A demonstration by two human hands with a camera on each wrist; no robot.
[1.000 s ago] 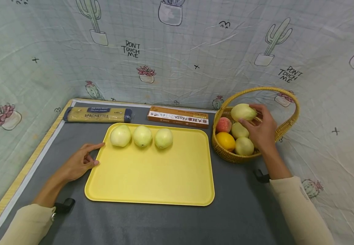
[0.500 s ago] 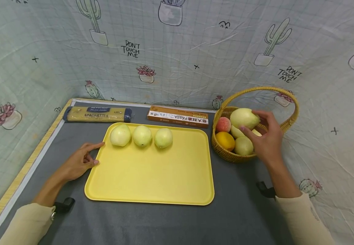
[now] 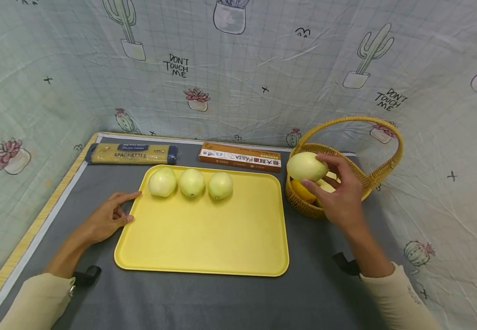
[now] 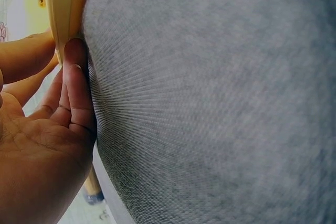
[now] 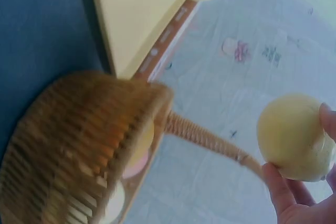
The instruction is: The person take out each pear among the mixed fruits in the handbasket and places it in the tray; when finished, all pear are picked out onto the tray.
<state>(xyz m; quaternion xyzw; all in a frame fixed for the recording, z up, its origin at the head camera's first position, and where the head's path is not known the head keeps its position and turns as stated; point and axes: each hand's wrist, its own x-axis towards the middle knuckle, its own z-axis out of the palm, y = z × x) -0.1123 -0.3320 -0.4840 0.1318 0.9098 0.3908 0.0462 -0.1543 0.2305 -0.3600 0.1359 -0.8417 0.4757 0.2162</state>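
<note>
In the head view, my right hand (image 3: 341,195) pinches a pale green oval fruit (image 3: 306,167) between thumb and fingers over the left part of the wicker basket (image 3: 304,208). The right wrist view shows the same fruit (image 5: 294,137) raised above the basket rim. An orange fruit (image 3: 302,191) shows under it, and other fruit is partly hidden by the hand. My left hand (image 3: 104,220) pinches the left rim of the yellow tray (image 3: 205,233). In the left wrist view, the thumb lies over the rim and fingertips (image 4: 75,51) press its underside.
Three pale green fruits (image 3: 191,183) stand in a row along the tray's back edge. Behind it lie a spaghetti packet (image 3: 131,154) and a pasta box (image 3: 239,156). The basket's tall handle (image 3: 358,119) arches up beside the patterned cloth wall (image 3: 263,68).
My right hand has lifted the pale green fruit clear and carried it left and toward me, across the basket, after first shifting slightly right. The left hand and tray have not moved.
</note>
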